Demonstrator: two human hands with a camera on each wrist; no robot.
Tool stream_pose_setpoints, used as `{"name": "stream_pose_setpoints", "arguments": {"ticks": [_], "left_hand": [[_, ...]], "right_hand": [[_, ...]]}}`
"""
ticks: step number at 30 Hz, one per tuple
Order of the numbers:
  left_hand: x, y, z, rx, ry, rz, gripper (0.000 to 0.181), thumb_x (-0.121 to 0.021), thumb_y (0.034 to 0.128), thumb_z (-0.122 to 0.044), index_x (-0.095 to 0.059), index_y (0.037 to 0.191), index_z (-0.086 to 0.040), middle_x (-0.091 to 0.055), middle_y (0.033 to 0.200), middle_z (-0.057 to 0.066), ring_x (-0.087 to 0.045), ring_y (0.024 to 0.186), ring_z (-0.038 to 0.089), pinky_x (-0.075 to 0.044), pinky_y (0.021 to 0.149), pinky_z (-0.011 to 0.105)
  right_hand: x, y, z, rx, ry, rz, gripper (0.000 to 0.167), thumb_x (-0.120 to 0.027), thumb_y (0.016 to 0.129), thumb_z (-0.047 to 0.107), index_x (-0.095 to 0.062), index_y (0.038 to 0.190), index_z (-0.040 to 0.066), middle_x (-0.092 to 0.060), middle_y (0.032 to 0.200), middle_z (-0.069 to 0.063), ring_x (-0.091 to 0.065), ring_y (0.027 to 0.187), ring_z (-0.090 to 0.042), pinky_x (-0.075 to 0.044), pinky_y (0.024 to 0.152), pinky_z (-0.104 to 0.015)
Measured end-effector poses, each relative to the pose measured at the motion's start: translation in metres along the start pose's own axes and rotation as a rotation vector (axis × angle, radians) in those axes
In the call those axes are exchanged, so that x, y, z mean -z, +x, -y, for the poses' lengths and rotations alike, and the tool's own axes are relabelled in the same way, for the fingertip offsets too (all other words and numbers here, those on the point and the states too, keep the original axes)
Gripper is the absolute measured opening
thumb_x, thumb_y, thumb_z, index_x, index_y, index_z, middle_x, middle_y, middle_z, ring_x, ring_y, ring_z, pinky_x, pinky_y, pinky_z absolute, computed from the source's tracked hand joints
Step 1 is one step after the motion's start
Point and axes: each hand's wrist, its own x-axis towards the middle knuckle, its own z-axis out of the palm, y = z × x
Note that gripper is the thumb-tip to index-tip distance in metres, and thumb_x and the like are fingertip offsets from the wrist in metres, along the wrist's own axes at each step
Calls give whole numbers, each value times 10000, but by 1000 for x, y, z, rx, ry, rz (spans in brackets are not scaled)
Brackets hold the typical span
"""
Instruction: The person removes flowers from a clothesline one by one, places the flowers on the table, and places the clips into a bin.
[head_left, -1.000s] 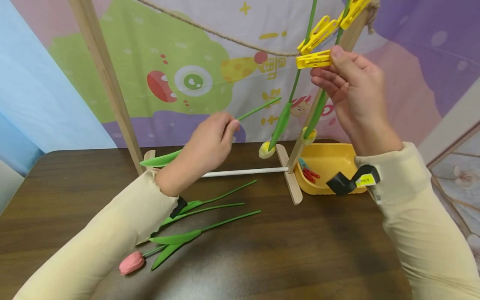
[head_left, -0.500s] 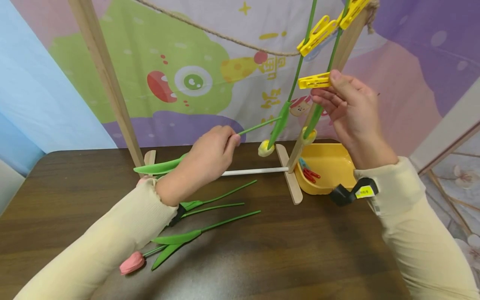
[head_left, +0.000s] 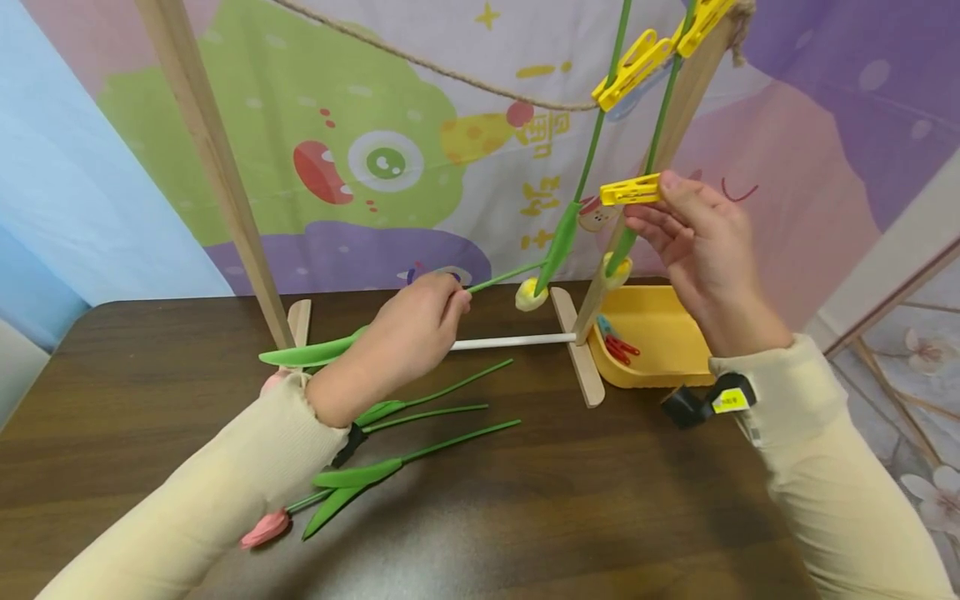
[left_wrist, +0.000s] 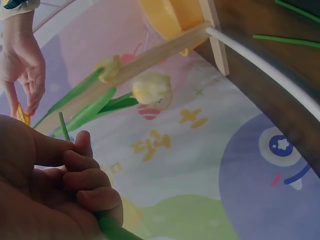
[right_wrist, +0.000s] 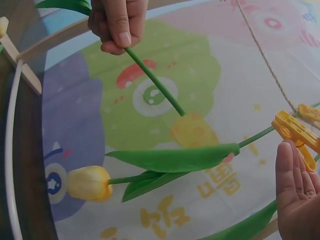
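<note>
In the head view my left hand [head_left: 416, 329] grips the green stem of an artificial tulip [head_left: 506, 277], whose leaf points left; its pink bloom is mostly hidden behind the sleeve. My right hand [head_left: 708, 246] pinches a yellow clothespin [head_left: 630, 192] between thumb and fingers, in front of a hanging tulip's stem. Two pale yellow tulips, one nearer [head_left: 531, 294] and one by the post [head_left: 617, 271], hang bloom-down, each beside a yellow clothespin on the rope [head_left: 435, 68]. The right wrist view shows the left hand's stem end apart from the clothespin [right_wrist: 295, 132].
Several tulips lie on the dark wooden table, one with a pink bloom [head_left: 266, 530]. A wooden frame has a left post [head_left: 217, 175] and a white lower bar [head_left: 517, 342]. Right of it stands a yellow basin [head_left: 652, 379] holding red clothespins [head_left: 621, 348] and a blue one.
Both hands have come down: the right with the clothespin, from close below the rope; the left with its tulip, also slightly to the left. The hanging tulips stay in place.
</note>
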Motion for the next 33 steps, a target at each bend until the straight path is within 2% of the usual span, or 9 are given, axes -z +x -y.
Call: {"name": "stream_pose_setpoints", "arguments": {"ticks": [6,21,29,33], "left_hand": [[-4,-3,3,18,11,38,261,-384,1008,-202,-577,952,-36,-570,918,99,-535,865,231,-448,808,377],[-15,-11,13,37,13,84,265,-382,1009,-209,-579,954,-39,-558,894,82,-516,804,206,-449,767,364],[-24,-17,20,56,13,138,269,-374,1014,-209,-575,965,-37,-555,900,83,-504,785,191,-441,744,342],[-28,-19,23,45,23,134,260,-378,1009,-194,-576,956,-35,-558,888,86,-519,792,193,-457,758,357]], "right_hand": [[8,-3,-6,-7,-29,-7,121,-650,856,52,-635,878,-66,-698,835,-157,-689,695,-243,-565,693,-296],[25,-9,-13,-53,-8,4,113,-626,873,50,-639,914,-54,-700,838,-148,-692,706,-242,-563,701,-291],[39,-11,-14,-94,-8,5,119,-602,889,46,-656,931,-52,-705,863,-146,-693,741,-240,-560,724,-290],[47,-11,-16,-99,-8,3,102,-597,892,38,-654,910,-44,-703,856,-141,-691,738,-239,-560,725,-286]]}}
